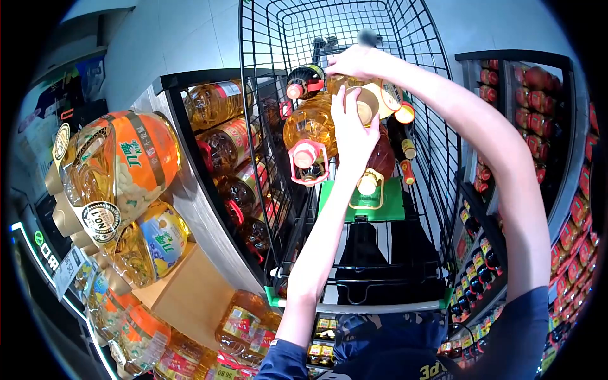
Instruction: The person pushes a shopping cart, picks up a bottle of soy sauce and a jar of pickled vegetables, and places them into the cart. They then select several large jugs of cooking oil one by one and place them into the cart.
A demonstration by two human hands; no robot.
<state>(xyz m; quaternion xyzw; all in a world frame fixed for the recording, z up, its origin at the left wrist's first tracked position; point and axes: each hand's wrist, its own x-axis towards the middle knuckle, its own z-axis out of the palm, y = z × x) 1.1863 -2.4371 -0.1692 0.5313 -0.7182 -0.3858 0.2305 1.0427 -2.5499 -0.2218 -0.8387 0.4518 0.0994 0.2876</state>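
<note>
A black wire shopping cart (pixel 443 158) stands in front of me with several bottles in it. My left hand (pixel 358 126) is wrapped around the gold-capped top of an oil bottle (pixel 366 109). My right hand (pixel 360 62) curls over the far side of that same bottle; its fingertips are partly hidden. Just left of my hands lies a big golden oil jug (pixel 307 123) with a pink cap and handle. Beyond it is a dark bottle (pixel 305 81) with a red cap. Nearer me, a reddish-brown bottle (pixel 384 155) has a pale cap and handle.
Slim dark bottles (pixel 405 149) stand along the cart's right side. A green panel (pixel 392 199) lies at its near end. Shelving with oil jugs (pixel 221 149) borders the left, beside large orange-labelled jugs (pixel 149 155). Shelves of red-lidded jars (pixel 538 101) line the right.
</note>
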